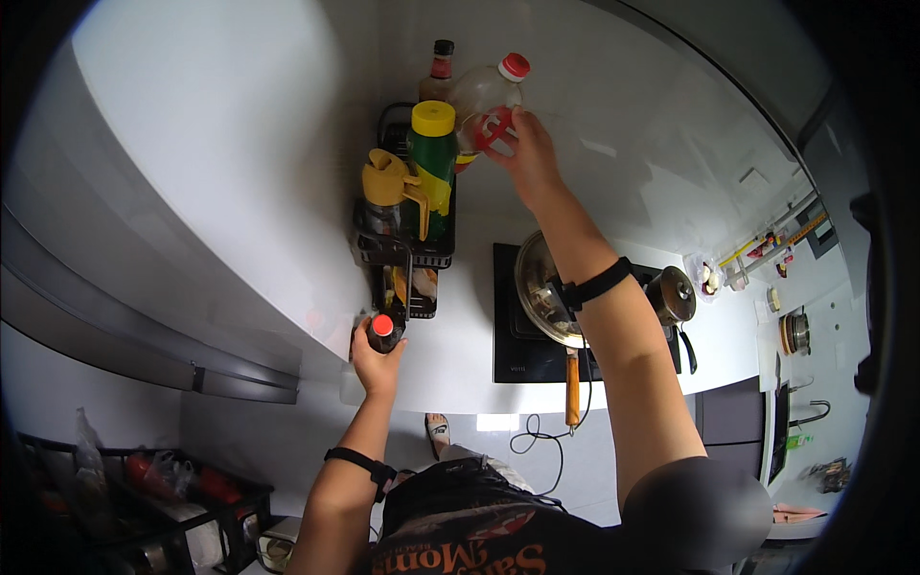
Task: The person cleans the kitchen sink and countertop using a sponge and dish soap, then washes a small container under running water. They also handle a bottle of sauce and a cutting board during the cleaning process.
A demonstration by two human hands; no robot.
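Observation:
My left hand (379,368) is wrapped around a dark bottle with a red cap (383,326) at the counter's left end. Up by the back wall, my right hand (530,154) grips a large clear plastic bottle (480,90) at its red handle part; its cap is red and white. Between the hands stands a black rack (410,257). It holds a green canister with a yellow lid (433,169) and a pouring jug with a yellow top and handle (386,183). A dark-capped glass bottle (440,72) rises behind, its lower part hidden.
Right of the rack, a lidded pan (539,295) with a wooden handle (572,388) sits on a black cooktop (509,352), partly behind my right forearm. Beyond it are a small lidded pot (674,296) and a plastic bag (706,277). A cord (535,435) hangs to the floor.

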